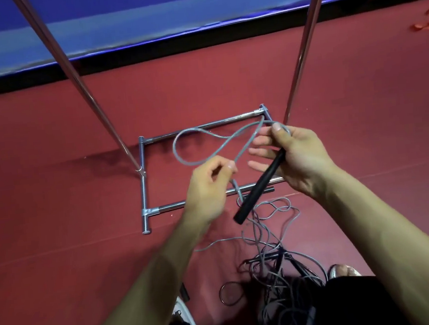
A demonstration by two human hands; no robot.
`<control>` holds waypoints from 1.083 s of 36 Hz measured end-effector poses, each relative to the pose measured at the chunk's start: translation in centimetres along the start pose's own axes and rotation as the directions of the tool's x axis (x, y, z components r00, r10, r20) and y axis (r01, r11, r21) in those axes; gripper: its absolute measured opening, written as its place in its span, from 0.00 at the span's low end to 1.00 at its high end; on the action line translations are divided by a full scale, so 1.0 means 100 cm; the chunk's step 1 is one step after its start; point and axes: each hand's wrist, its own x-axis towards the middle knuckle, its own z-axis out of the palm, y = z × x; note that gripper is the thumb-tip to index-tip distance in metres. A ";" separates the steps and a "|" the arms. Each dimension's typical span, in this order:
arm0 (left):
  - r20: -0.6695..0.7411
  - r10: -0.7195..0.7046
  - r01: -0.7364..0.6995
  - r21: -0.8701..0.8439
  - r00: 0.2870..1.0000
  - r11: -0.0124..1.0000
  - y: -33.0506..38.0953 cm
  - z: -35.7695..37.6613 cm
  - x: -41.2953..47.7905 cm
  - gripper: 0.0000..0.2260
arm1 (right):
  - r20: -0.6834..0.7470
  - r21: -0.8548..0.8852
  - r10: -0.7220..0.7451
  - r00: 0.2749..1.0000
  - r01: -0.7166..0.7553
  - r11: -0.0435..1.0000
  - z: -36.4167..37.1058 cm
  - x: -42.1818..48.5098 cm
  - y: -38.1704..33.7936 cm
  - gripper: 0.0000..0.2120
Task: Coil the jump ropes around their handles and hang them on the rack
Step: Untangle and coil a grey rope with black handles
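Now R hand [297, 159] grasps black handle [259, 188] at frame centre, angled so grey rope [200, 142] can wrap it. L hand [208, 186] pinches rope just left, keeping loop open. Rack [147, 185] base behind; more ropes [274, 267] tangled lower centre.

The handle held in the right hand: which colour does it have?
The handle is plain black, seen best in the head view.
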 end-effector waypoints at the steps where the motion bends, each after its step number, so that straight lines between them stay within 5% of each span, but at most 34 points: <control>1: -0.054 0.002 -0.002 -0.010 0.999 1.000 0.001 -0.003 0.003 0.09 | -0.041 -0.033 -0.027 0.999 0.026 0.999 -0.003 0.001 -0.001 0.15; 6: -0.115 -0.193 0.128 -0.422 0.975 0.898 0.024 -0.018 0.015 0.14 | -0.019 -0.253 -0.125 0.992 0.116 0.960 -0.007 -0.001 0.005 0.16; 12: 0.132 -0.047 0.086 -0.301 0.990 0.950 0.051 -0.016 0.010 0.10 | 0.286 -0.291 -0.152 0.946 0.237 0.927 0.020 -0.009 0.021 0.18; 18: -0.058 0.081 -0.087 -0.107 0.995 0.990 0.044 -0.026 0.015 0.09 | 0.299 -0.250 -0.083 0.951 0.162 0.955 0.025 -0.013 0.027 0.13; 23: -0.088 -0.044 0.027 -0.179 0.995 0.983 0.045 -0.032 0.018 0.10 | 0.323 -0.337 -0.112 0.940 0.225 0.914 0.025 -0.014 0.027 0.09; 27: 0.063 -0.127 0.135 -0.150 0.990 0.979 0.039 -0.021 0.011 0.05 | 0.195 -0.316 -0.169 0.966 0.225 0.922 0.024 -0.009 0.031 0.09; 31: 0.071 -0.096 0.087 0.126 0.993 0.988 0.024 -0.019 0.006 0.03 | 0.062 -0.200 -0.146 0.987 0.156 0.967 0.020 -0.005 0.023 0.07; 34: 0.102 -0.074 0.056 0.174 0.992 0.983 0.020 -0.028 0.005 0.07 | -0.085 -0.056 -0.111 0.990 0.106 0.993 0.013 0.002 0.013 0.08; 39: 0.328 -0.311 0.159 0.415 0.892 0.896 0.006 -0.066 0.000 0.08 | -0.214 -0.013 -0.219 0.952 0.221 0.975 -0.003 0.012 -0.004 0.11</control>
